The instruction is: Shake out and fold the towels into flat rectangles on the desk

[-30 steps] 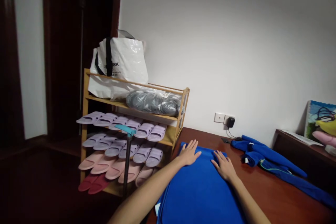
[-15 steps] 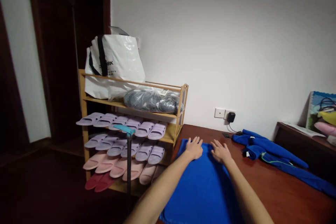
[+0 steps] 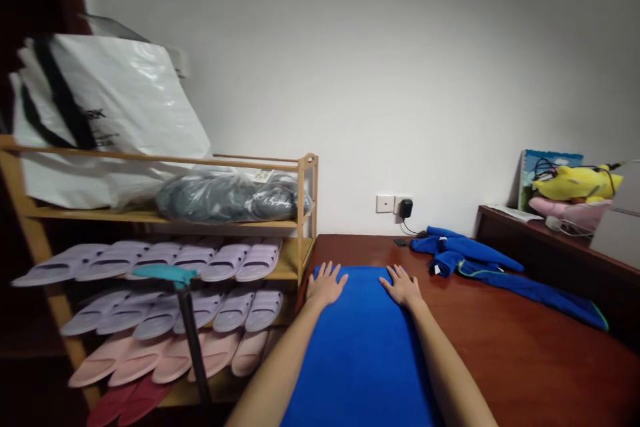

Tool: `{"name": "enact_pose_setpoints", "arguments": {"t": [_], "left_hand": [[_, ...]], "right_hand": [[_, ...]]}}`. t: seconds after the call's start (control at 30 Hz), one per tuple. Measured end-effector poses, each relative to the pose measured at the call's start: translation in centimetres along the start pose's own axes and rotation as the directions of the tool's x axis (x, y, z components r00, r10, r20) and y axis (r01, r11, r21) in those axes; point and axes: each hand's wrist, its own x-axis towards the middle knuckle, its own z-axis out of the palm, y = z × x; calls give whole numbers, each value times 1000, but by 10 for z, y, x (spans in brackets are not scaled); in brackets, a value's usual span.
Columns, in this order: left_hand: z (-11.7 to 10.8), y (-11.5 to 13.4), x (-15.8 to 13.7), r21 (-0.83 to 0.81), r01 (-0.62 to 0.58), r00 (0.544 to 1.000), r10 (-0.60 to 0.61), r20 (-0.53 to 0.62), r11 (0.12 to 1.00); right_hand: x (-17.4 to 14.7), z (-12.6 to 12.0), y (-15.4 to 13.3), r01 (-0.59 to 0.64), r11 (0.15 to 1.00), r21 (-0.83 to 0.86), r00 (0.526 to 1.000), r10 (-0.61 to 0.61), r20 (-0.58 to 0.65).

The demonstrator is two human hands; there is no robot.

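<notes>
A blue cloth [image 3: 365, 347], perhaps a towel, lies flat on the reddish-brown table [image 3: 510, 353] and runs toward me past the bottom of the view. My left hand [image 3: 326, 287] rests on its far left corner, fingers stretched and spread. On the far right corner lies my right hand [image 3: 401, 288], also flat with its fingers apart. Neither hand grips anything. To the right of the cloth, crumpled blue garments [image 3: 465, 250] with white tags and green trim are spread on the table.
Left of the table stands a wooden shoe rack [image 3: 307, 213] with several rows of slippers [image 3: 220, 263], a white bag [image 3: 125, 93] on top. A turquoise-topped pole [image 3: 193, 333] rises before it. A plugged-in charger [image 3: 406, 208] is on the wall. A yellow plush toy [image 3: 575, 181] lies at right.
My hands have spread apart to the two far corners of the cloth. The view has swung right and nearer, so the rack appears larger and further left.
</notes>
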Motion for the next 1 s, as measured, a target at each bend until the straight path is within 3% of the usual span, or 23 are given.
{"name": "enact_pose_setpoints", "arguments": {"t": [0.23,0.77,0.9,1.0], "left_hand": [[1,2,10,67,-17,1000,15,24,998],[16,-8,82,42,-43,999,44,-18,998],[11,-4,80,45,-59,995,62,-78,997],[-4,10,63,57,-119,975,128,-182,991]], "right_hand": [[7,1,2,28,996,80,999,-26,-23],[75,6,12,32,999,22,999,-32,-27],[77,7,9,36,998,-42,995,-39,-88],[66,-5,-5,44,992,-115,982,-64,-179]]}}
